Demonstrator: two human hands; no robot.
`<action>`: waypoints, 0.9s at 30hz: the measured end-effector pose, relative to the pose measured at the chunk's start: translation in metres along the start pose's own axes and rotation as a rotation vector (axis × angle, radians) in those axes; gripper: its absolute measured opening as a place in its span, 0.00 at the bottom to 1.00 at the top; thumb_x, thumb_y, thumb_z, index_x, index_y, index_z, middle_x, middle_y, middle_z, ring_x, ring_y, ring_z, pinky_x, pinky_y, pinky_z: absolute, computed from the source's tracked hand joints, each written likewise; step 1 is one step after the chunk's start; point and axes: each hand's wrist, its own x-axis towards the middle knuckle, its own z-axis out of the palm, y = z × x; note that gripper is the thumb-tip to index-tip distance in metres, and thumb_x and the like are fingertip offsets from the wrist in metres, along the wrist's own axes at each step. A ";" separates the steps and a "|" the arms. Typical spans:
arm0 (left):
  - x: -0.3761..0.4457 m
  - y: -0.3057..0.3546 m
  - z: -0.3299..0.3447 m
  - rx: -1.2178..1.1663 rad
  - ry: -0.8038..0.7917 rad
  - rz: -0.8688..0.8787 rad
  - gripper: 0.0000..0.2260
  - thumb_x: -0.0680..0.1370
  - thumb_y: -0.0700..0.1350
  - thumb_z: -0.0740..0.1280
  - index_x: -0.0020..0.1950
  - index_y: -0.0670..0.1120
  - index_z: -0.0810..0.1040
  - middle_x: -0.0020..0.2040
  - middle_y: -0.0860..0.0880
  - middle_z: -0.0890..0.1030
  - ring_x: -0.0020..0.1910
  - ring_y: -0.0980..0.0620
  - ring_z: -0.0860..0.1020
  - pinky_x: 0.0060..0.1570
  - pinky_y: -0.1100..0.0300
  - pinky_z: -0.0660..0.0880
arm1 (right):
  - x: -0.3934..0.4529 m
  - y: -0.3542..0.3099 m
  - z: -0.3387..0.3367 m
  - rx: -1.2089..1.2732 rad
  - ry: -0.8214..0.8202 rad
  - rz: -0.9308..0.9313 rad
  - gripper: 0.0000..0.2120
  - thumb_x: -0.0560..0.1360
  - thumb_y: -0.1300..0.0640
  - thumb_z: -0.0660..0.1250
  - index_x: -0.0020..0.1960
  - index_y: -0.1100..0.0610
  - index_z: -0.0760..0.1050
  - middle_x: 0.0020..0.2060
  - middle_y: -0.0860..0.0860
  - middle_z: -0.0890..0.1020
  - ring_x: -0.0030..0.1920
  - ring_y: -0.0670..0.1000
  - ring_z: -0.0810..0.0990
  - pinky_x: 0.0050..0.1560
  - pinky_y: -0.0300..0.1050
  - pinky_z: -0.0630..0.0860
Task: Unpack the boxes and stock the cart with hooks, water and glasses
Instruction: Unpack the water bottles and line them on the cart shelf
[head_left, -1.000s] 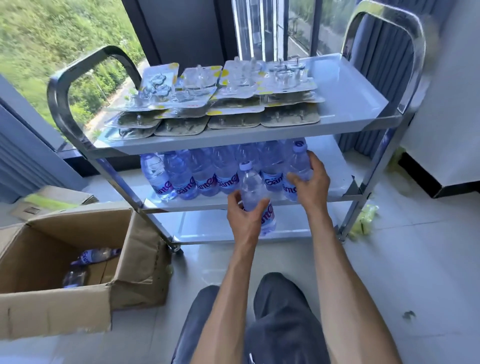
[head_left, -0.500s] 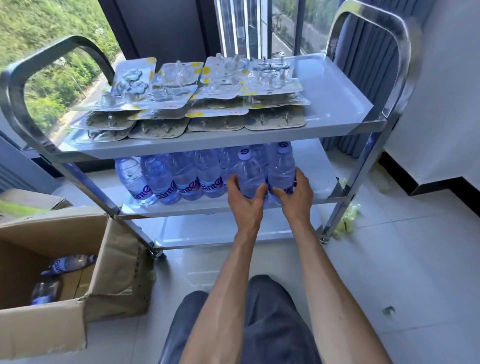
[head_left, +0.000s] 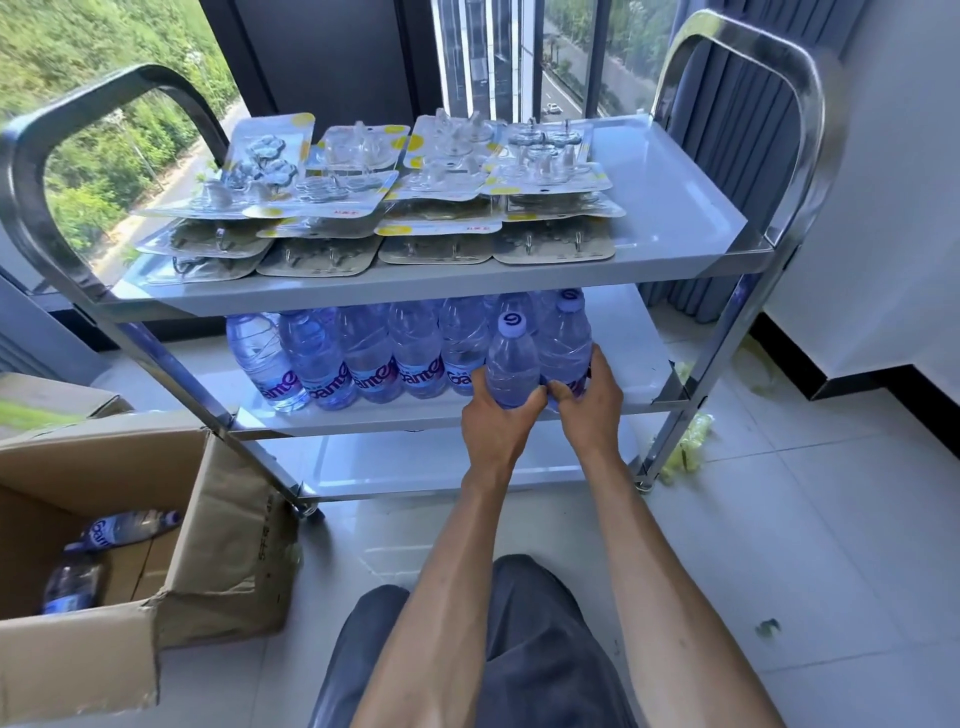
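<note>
Both hands reach to the middle shelf of the steel cart. The left hand wraps around the base of a front water bottle, standing upright at the shelf's near edge. The right hand curls round the bottle beside it. A row of bottles fills the shelf to the left. Hook packs cover the top shelf. In the open cardboard box on the floor at near left lie two more bottles.
</note>
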 end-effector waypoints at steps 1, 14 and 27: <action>0.001 0.000 -0.001 0.020 -0.001 -0.004 0.25 0.65 0.65 0.72 0.56 0.62 0.66 0.41 0.60 0.82 0.41 0.56 0.81 0.42 0.56 0.79 | 0.000 0.000 0.002 0.005 0.006 0.001 0.24 0.71 0.66 0.73 0.64 0.51 0.72 0.54 0.44 0.81 0.54 0.43 0.79 0.52 0.39 0.77; 0.004 0.008 -0.004 0.155 0.067 -0.024 0.29 0.66 0.70 0.66 0.61 0.58 0.66 0.44 0.55 0.82 0.45 0.47 0.81 0.48 0.53 0.79 | 0.022 0.009 0.009 -0.029 0.029 0.014 0.25 0.72 0.68 0.70 0.65 0.53 0.70 0.55 0.48 0.80 0.55 0.48 0.79 0.55 0.40 0.77; 0.003 0.007 -0.002 0.179 0.071 0.000 0.29 0.67 0.68 0.66 0.63 0.57 0.66 0.42 0.56 0.79 0.43 0.47 0.80 0.48 0.53 0.79 | 0.036 0.016 0.011 -0.076 -0.010 -0.017 0.27 0.74 0.69 0.68 0.70 0.58 0.67 0.61 0.53 0.79 0.60 0.52 0.78 0.61 0.45 0.75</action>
